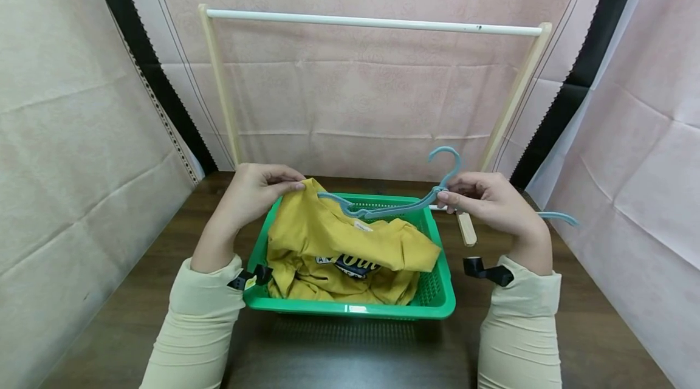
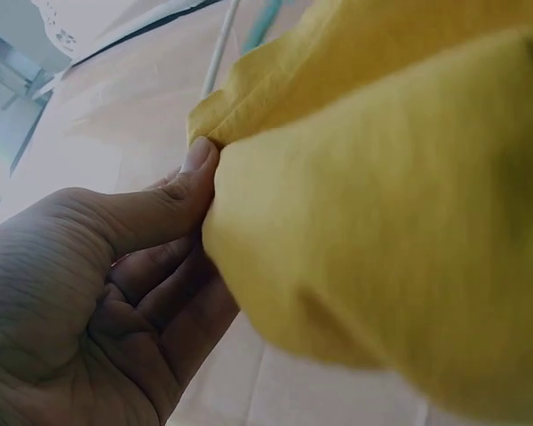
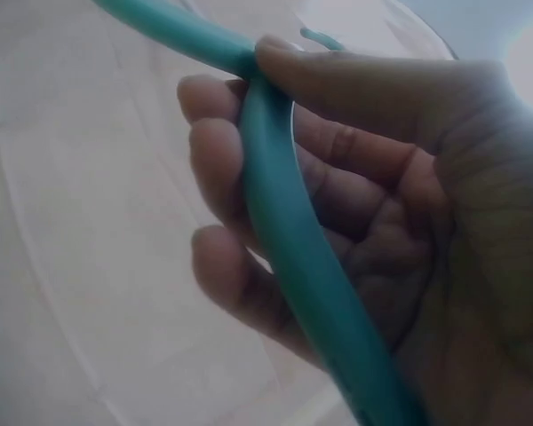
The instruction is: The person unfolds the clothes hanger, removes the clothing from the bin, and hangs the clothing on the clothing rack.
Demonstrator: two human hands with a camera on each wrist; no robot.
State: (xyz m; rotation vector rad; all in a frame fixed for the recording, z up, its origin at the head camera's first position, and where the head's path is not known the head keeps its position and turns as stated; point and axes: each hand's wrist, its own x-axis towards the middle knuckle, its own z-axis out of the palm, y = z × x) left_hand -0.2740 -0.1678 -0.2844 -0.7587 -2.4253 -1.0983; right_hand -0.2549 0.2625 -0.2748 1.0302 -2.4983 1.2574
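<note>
A yellow shirt (image 1: 350, 243) with a dark printed patch on its front lies bunched in a green basket (image 1: 350, 310). My left hand (image 1: 262, 191) pinches a raised part of the shirt between thumb and fingers at the basket's far left. In the left wrist view the yellow cloth (image 2: 364, 213) hangs from that pinch. My right hand (image 1: 489, 200) grips a blue hanger (image 1: 394, 209) near the base of its hook, which points up. The hanger's left arm reaches over the shirt near its collar. Fingers wrap the hanger (image 3: 293, 231) in the right wrist view.
Behind the basket stands a rack with a white bar (image 1: 372, 22) on two pale posts. One of its feet (image 1: 466, 230) shows between the basket and my right hand. Everything stands on a dark brown wooden table (image 1: 350, 352), with pale cloth sheets (image 1: 71, 134) around it.
</note>
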